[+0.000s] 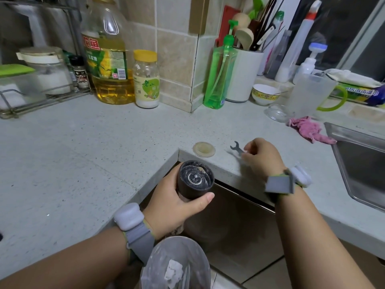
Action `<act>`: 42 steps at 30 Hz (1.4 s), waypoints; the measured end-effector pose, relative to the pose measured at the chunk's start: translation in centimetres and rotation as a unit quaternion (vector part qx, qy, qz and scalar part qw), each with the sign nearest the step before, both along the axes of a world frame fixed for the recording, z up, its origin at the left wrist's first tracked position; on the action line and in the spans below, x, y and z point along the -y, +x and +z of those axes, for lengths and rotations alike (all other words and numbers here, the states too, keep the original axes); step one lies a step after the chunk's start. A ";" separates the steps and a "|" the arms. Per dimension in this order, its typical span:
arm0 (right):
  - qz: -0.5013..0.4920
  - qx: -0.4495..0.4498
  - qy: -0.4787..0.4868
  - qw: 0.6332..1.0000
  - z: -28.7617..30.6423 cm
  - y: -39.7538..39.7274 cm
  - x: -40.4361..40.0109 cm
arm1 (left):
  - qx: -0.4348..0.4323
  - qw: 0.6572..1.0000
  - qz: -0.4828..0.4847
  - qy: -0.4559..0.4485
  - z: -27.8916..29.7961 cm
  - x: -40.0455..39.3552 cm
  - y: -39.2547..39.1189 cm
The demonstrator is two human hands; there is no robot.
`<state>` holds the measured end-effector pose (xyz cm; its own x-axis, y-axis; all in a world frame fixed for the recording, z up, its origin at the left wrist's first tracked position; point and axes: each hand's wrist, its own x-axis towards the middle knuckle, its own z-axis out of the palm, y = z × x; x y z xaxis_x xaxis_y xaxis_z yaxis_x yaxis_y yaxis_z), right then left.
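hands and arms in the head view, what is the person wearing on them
Both forearms are bare, with no sleeves or gloves. The left hand has at its wrist a grey fabric strap with green edging carrying a pale rounded plastic pod. The right hand has a matching pale rounded pod and a flat grey square tab.

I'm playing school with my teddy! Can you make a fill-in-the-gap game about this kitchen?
The right hand pinches a small metal ____.
The left hand holds a dark cup, its open end facing ____.
The cloth beside the sink is ____.
The soap bottle is ____.
Missing words: wrench, up, pink, green.
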<state>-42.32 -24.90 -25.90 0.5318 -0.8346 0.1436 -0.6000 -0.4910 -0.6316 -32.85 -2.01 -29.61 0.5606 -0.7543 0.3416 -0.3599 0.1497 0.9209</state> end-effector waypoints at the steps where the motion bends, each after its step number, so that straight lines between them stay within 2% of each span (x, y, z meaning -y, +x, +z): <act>1: 0.034 0.100 0.052 0.993 0.7 -0.7 -1.2 | -0.001 1.000 -0.003 -0.003 0.0 0.0 0.0; 2: 0.081 0.197 0.134 0.968 1.5 -1.7 -2.7 | 0.002 1.000 -0.007 -0.004 0.0 0.0 0.0; 3: 0.140 0.269 0.224 0.926 2.3 -2.4 -4.1 | 0.002 1.000 -0.011 -0.006 0.0 0.1 0.1; 4: 0.195 0.301 0.302 0.883 2.8 -2.9 -5.7 | 0.000 1.000 -0.016 -0.002 -0.1 0.0 0.2; 5: 0.240 0.306 0.352 0.852 3.3 -3.5 -6.9 | 0.003 1.000 -0.027 0.000 -0.1 -0.1 0.2; 7: 0.296 0.261 0.387 0.833 4.0 -3.9 -8.3 | 0.019 0.999 -0.048 0.000 0.1 -0.2 0.2; 11: 0.310 0.177 0.361 0.861 3.9 -4.7 -9.1 | 0.047 0.996 -0.074 0.002 0.2 -0.3 -0.2; 17: 0.294 0.174 0.335 0.878 4.3 -4.8 -9.1 | 0.068 0.995 -0.069 -0.003 0.1 -0.3 -0.2; 24: 0.274 0.121 0.290 0.909 4.8 -4.4 -9.3 | 0.073 0.995 -0.066 -0.001 0.0 -0.2 -0.1; 36: 0.215 0.124 0.204 0.947 4.7 -3.9 -10.6 | 0.061 0.998 -0.029 -0.012 -0.1 -0.2 -0.5; 42: 0.174 0.176 0.211 0.946 3.3 -3.3 -11.7 | 0.009 0.999 0.025 -0.025 -0.6 0.2 -0.3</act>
<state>-45.64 -13.19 -22.58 0.7656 -0.6408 0.0560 -0.1648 -0.2795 -0.9459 -33.13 -2.22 -30.16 0.5913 -0.7067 0.3885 -0.3844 0.1765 0.9061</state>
